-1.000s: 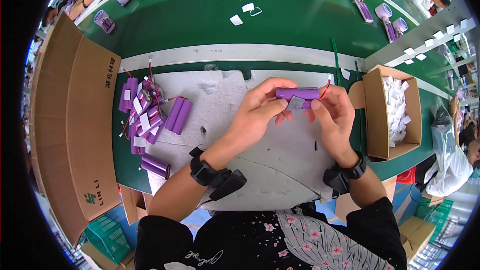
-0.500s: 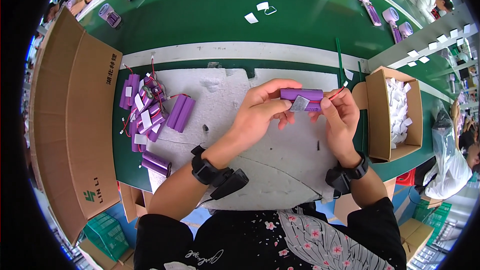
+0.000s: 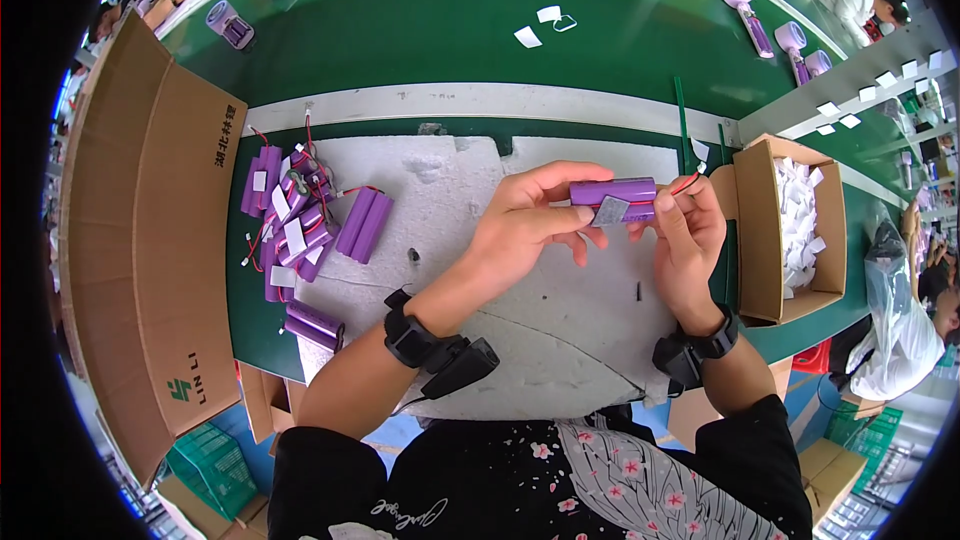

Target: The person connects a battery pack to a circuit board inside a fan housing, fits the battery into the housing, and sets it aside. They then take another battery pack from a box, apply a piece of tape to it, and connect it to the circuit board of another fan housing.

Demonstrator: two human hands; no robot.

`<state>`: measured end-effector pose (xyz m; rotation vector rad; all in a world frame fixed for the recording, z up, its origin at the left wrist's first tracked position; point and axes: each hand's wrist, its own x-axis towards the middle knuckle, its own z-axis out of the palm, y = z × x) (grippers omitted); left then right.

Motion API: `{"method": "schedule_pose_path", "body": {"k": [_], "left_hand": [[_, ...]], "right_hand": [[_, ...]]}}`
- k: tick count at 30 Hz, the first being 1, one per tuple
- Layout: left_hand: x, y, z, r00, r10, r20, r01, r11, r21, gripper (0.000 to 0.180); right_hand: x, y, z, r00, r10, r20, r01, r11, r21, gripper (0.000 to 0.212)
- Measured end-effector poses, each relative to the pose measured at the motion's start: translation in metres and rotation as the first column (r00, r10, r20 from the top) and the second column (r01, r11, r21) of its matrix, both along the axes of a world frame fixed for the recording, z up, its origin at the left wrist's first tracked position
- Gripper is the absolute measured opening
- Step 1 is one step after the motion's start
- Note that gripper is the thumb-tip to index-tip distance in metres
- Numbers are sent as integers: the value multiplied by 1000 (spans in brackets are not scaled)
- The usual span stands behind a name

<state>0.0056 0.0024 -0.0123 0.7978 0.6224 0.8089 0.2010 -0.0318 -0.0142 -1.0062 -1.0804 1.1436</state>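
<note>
A purple two-cell battery pack (image 3: 612,192) is held level above the white foam board (image 3: 450,240). My left hand (image 3: 525,210) grips its left end, thumb in front and fingers behind. A grey square pad (image 3: 610,211) lies slanted across its front, by my left thumb. At the pack's right end my right hand (image 3: 690,230) is closed with thumb and fingers round the red and black wire lead (image 3: 686,184); the lead's white connector (image 3: 702,168) sticks out above the fingers. Left on the board, another purple pack (image 3: 364,225) lies beside a heap of wired packs (image 3: 295,210).
A tall cardboard box (image 3: 150,240) stands at the left. An open carton (image 3: 755,240) full of white paper pieces (image 3: 797,225) is at the right. Beyond the white rail (image 3: 480,100), a green belt (image 3: 420,30) carries purple packs and paper scraps. Other people sit at the far right.
Both hands and the battery pack have shifted slightly to the right. The paper scraps and purple packs on the green belt have also moved right.
</note>
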Motion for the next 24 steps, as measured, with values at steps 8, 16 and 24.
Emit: {"method": "schedule_pose_path", "body": {"k": [8, 16, 24], "left_hand": [[6, -2, -5, 995, -13, 95, 12, 1000, 10, 41], [6, -3, -5, 992, -39, 116, 41, 999, -13, 43], [5, -2, -5, 997, -11, 76, 13, 1000, -19, 42]], "right_hand": [[5, 0, -3, 998, -67, -2, 67, 998, -15, 13], [5, 0, -6, 998, -67, -4, 67, 998, -14, 12], [4, 3, -8, 999, -38, 1, 38, 999, -9, 12]]}}
